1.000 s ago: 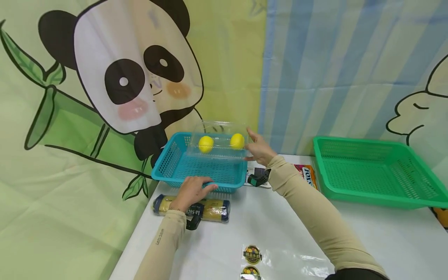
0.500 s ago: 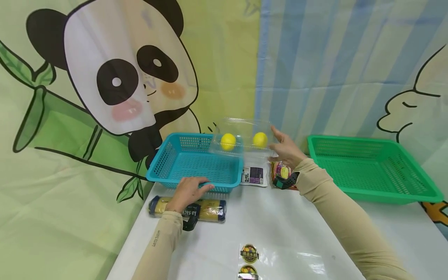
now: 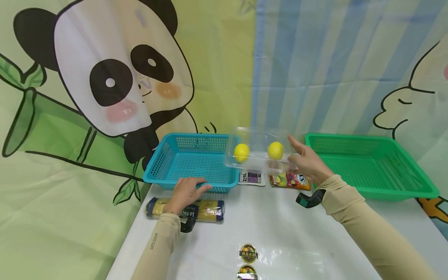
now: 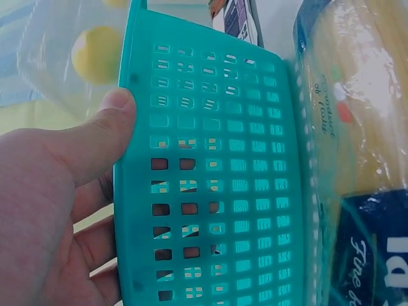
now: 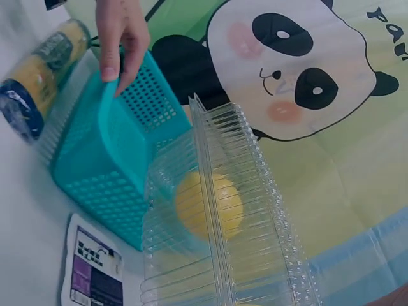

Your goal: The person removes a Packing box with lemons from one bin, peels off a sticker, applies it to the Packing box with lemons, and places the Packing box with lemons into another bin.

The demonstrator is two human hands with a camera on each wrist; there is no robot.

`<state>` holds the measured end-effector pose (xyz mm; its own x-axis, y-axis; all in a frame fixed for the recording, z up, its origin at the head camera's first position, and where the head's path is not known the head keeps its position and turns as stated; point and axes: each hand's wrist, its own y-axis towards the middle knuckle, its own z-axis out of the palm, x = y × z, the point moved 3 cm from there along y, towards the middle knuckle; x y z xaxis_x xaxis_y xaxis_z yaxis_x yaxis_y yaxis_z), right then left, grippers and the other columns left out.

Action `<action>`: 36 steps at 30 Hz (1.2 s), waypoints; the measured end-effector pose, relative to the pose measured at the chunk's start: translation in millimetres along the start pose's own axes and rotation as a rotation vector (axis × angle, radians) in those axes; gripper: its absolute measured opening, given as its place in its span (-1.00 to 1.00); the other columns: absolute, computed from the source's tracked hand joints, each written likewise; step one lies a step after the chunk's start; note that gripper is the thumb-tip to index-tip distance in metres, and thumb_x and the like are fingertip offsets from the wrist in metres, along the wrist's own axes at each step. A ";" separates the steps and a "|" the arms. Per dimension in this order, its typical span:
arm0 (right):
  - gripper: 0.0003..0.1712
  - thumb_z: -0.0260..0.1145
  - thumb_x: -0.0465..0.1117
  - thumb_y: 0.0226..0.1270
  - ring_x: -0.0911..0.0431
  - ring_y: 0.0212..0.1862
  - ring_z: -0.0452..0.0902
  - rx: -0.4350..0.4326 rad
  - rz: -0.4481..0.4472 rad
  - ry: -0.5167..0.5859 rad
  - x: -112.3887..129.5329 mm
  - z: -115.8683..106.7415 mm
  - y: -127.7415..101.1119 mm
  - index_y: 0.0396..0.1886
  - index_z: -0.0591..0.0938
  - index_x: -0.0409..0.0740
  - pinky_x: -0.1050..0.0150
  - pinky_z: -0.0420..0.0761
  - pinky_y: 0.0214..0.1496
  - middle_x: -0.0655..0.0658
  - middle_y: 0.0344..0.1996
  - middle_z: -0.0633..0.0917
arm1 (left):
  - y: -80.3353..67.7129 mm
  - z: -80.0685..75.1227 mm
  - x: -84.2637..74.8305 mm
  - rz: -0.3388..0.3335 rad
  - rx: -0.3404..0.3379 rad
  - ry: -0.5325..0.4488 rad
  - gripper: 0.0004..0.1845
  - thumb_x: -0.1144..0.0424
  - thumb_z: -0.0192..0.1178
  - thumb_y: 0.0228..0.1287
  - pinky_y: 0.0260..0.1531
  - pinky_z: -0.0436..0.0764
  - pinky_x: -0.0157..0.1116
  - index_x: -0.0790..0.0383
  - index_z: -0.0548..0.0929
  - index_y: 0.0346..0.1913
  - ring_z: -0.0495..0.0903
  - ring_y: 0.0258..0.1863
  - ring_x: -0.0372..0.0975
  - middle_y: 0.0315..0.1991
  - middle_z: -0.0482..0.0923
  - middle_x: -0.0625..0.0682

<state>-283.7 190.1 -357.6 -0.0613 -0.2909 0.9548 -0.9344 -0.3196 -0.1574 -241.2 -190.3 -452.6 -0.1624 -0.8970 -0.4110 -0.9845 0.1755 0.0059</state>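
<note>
My right hand (image 3: pixel 309 161) holds the right end of a clear plastic clamshell box (image 3: pixel 258 156), raised over the table. Inside it lie two round yellow fruits that look like lemons, one to the left (image 3: pixel 241 153) and one to the right (image 3: pixel 275 150). The box's left end overlaps the right side of a blue perforated basket (image 3: pixel 196 182) in the head view. My left hand (image 3: pixel 185 193) grips that basket's near rim, thumb on top and fingers behind the wall in the left wrist view. Below that hand lies a pack of spaghetti (image 3: pixel 211 210).
A green basket (image 3: pixel 371 192) stands at the right. Between the baskets lie a white and purple pouch (image 3: pixel 252 178) and a colourful snack packet (image 3: pixel 292 181). Near the front is a clear sheet with round stickers (image 3: pixel 248 253). A printed curtain (image 3: pixel 224 70) hangs behind the table.
My right hand has carried the box of yellow fruits rightward from over the blue basket, uncovering the pouch and snack packet. My left hand has stayed on the rim.
</note>
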 end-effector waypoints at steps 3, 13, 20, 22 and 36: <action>-0.06 -0.07 -0.40 0.58 -0.30 0.49 0.22 0.007 -0.004 -0.006 -4.0 -2.2 -12.3 0.63 -0.31 0.36 -0.25 0.55 0.25 -0.12 0.63 -0.40 | -0.2 0.3 1.2 0.002 -0.001 -0.002 -0.50 -0.17 0.19 0.40 0.40 0.30 0.12 0.04 0.69 0.22 0.56 0.28 0.04 0.18 0.68 0.04; -0.10 -0.07 -0.37 0.60 -0.18 0.02 0.61 0.003 -0.001 0.014 -26.0 -7.2 -46.0 0.65 -0.26 0.31 0.16 0.75 -0.16 -0.13 0.63 -0.40 | -1.0 -0.2 3.2 0.017 -0.010 -0.020 -0.48 -0.17 0.19 0.41 0.40 0.30 0.13 0.10 0.69 0.23 0.57 0.25 0.07 0.14 0.71 0.07; -0.10 -0.06 -0.40 0.60 -0.34 0.59 -0.22 -0.028 -0.001 0.040 -42.1 -9.7 -68.9 0.65 -0.26 0.26 -0.05 0.71 0.07 -0.05 0.62 -0.43 | 1.5 -0.4 4.5 0.034 -0.016 -0.024 -0.48 -0.17 0.19 0.41 0.39 0.30 0.15 0.09 0.69 0.22 0.59 0.23 0.07 0.11 0.72 0.06; -0.10 -0.06 -0.40 0.60 -0.37 0.58 -0.20 -0.031 0.004 0.042 -47.7 -9.2 -74.3 0.65 -0.27 0.25 -0.03 0.72 0.05 -0.07 0.62 -0.43 | 1.7 -0.8 4.6 0.035 -0.015 -0.020 -0.49 -0.17 0.18 0.42 0.40 0.29 0.15 0.08 0.69 0.22 0.59 0.23 0.07 0.12 0.72 0.06; -0.08 0.01 -0.42 0.56 -0.51 0.54 -0.31 -0.039 0.055 0.090 -85.0 7.5 -100.1 0.66 -0.15 0.30 -0.01 0.74 -0.04 -0.17 0.62 -0.44 | 1.6 0.3 3.6 0.034 -0.013 -0.015 -0.48 -0.17 0.18 0.42 0.38 0.32 0.15 0.09 0.69 0.22 0.58 0.24 0.06 0.16 0.69 0.06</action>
<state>-182.3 240.1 -424.9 -0.1427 -0.2239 0.9641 -0.9417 -0.2691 -0.2019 -243.3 -193.1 -454.4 -0.1953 -0.8842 -0.4244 -0.9791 0.2010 0.0318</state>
